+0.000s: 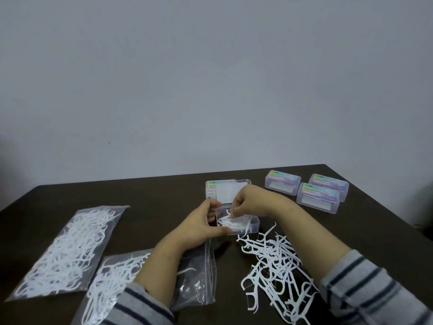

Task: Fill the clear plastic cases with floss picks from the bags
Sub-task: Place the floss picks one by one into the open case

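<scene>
Head view shows us filling one open case (243, 222) at the centre of the frame, on the dark worktop (152, 195). Our left hand (201, 227) grips the case by its left end, thumb along the near edge and fingers curled round the far side, so it is steadied. Our right hand (246, 201) hangs just above the tray, fingertips pinching a floss pick (230, 211) whose end dips into the few picks already lying inside. The case's long axis runs left to right across the frame, and its lid (225, 192) stands open behind, toward the wall.

The supply for the next reach is the loose pile (274, 266) of picks spilled on the worktop, lower right of centre, just below the case and directly under our right forearm. We judge the right hand the nearer one for fetching more; the left should stay on the case. The picks lie tangled at every angle, so several may lift together.

At lower centre, beneath the left wrist, lies an opened bag (196, 277), nearly empty. Two fuller bags sit at left: one at far left (65, 252), another (112, 277) partly under our left sleeve. Three closed cases (307, 190) cluster at upper right, well apart from the work. Nothing blocks the short path from pile to case.
</scene>
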